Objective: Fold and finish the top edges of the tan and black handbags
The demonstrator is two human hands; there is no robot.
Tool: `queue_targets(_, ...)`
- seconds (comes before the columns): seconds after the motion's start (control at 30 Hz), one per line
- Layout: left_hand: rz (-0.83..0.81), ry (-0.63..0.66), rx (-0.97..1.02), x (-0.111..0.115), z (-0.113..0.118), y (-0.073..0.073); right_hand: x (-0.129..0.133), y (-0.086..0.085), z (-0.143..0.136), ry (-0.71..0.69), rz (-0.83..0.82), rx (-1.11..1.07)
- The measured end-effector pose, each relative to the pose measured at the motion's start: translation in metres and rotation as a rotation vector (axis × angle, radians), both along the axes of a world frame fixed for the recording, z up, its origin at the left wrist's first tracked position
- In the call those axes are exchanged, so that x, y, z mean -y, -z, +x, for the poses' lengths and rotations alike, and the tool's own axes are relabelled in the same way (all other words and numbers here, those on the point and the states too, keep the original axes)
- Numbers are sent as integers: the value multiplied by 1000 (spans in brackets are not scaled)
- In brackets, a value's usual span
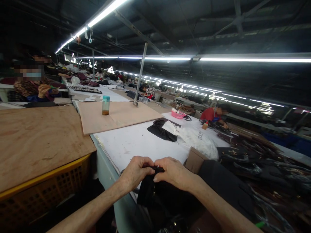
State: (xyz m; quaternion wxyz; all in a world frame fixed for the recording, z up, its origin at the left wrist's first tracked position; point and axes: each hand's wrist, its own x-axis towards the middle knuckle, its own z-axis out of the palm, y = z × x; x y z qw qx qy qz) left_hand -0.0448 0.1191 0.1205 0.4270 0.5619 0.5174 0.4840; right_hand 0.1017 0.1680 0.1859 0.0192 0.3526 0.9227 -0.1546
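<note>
So you've got both forearms coming up from the bottom of the view, angled in toward each other, and your hands meet around the middle, just below center. Your left hand (139, 170) comes in from the lower left, fingers curled over, thumb pointing across to the right. Your right hand (170, 171) pretty much mirrors it, index finger bent, thumb underneath pointing left. Fingertips are super close together, both hands in a pinch. Wrists look basically straight, and your forearms are bare.
</note>
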Motion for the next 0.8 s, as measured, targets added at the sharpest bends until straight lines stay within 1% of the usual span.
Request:
queue_targets(0.07,21,12,31,3,5,-5,1,0,-4,29,-22,32)
queue_targets(0.1,44,-5,32,8,7,-8,2,0,-5,47,-20,42)
queue_targets(0.13,79,-45,20,15,6,-10,3,-1,-4,53,-12,48)
queue_targets(0.2,181,-196,-21,33,0,-11,3,-8,6,77,-31,-3)
queue_targets(0.27,264,-385,-70,51,-12,-8,0,-21,25,145,-153,-165)
queue_targets(0.3,270,-463,-96,58,-19,-4,-3,-28,37,200,-260,-295)
queue_targets(0.33,248,-510,-118,62,-26,1,-6,-34,49,261,-375,-428)
queue_targets(0.37,203,-514,-134,62,-31,7,-9,-38,60,332,-464,-571)
queue_targets(0.4,154,-483,-140,59,-35,12,-12,-40,70,400,-522,-704)
queue_targets(0.43,108,-420,-137,53,-38,16,-14,-38,78,469,-545,-831)
queue_targets(0.47,64,-342,-120,45,-39,19,-15,-33,84,530,-535,-947)
queue_targets(0.5,18,-257,-89,35,-39,21,-15,-26,88,581,-502,-1046)
queue_targets(0.57,-66,-100,-1,16,-39,17,-14,-4,91,653,-422,-1189)
queue_targets(0.67,-141,87,43,-2,-41,4,-9,34,92,713,-379,-1263)
queue_targets(0.73,-127,212,30,-5,-43,-4,-3,55,93,736,-404,-1239)
queue_targets(0.8,-108,353,99,-4,-47,-8,1,71,95,737,-398,-1191)
